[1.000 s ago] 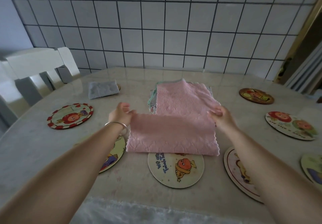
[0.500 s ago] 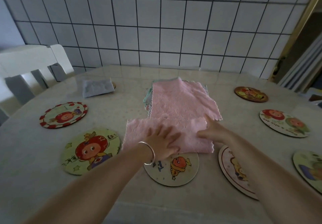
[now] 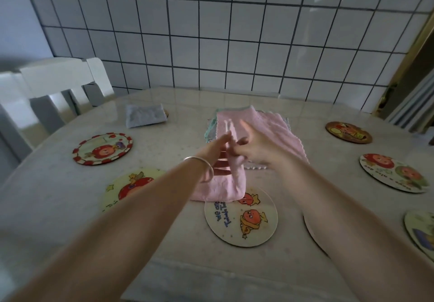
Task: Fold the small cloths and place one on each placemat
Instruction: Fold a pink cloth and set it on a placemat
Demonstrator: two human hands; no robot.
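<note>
Head view: a pink cloth is lifted above the counter, its lower fold just over the near placemat. Its raised edge is pinched by the left hand and right hand, each grip curled on it. A cloth stack lies behind.

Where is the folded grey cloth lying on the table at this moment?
In the head view the folded grey cloth lies far left on the table, near the white chair, left of the pile of cloths.
</note>
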